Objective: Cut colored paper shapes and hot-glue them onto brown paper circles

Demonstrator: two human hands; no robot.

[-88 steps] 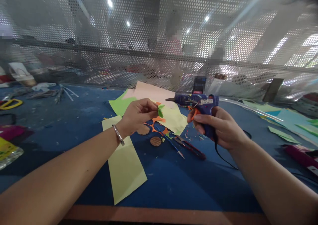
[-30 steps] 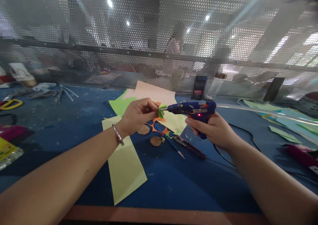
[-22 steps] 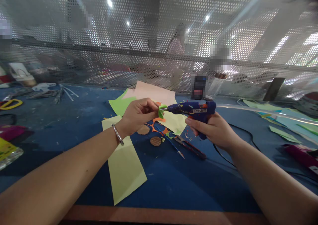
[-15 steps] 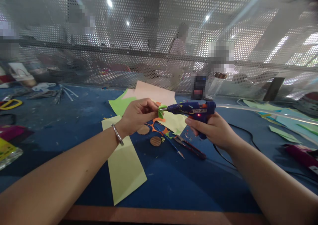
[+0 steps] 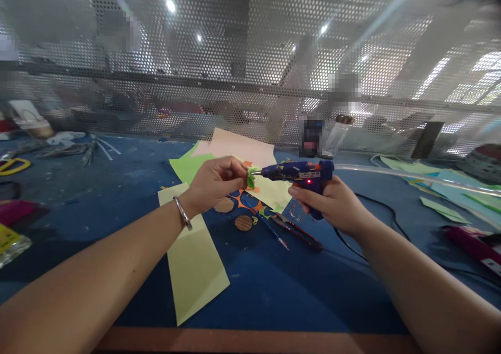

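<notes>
My left hand point(image 5: 217, 182) pinches a small curled green paper piece point(image 5: 251, 179) between thumb and fingers. My right hand point(image 5: 332, 203) grips a dark blue glue gun point(image 5: 297, 171), its red light lit and its metal tip pointing left, at the green piece. Whether the tip touches the paper I cannot tell. A clear glue stick point(image 5: 376, 171) reaches out from the back of the gun. Beneath my hands lie round wooden discs point(image 5: 243, 222), orange cut paper point(image 5: 254, 204), a blue pen-like stick point(image 5: 274, 229) and a dark-handled tool point(image 5: 301, 234).
Pale yellow paper point(image 5: 195, 270) lies at front left, pink paper point(image 5: 242, 145) behind. A black cord point(image 5: 391, 213) runs from the gun. Yellow-handled scissors point(image 5: 15, 166) are far left, a magenta object point(image 5: 469, 247) right. A perforated metal screen point(image 5: 219, 57) stands behind the blue table.
Both hands keep their hold, with the gun's tip still at the green paper. The whole view has shifted slightly, and the green piece looks a little turned.
</notes>
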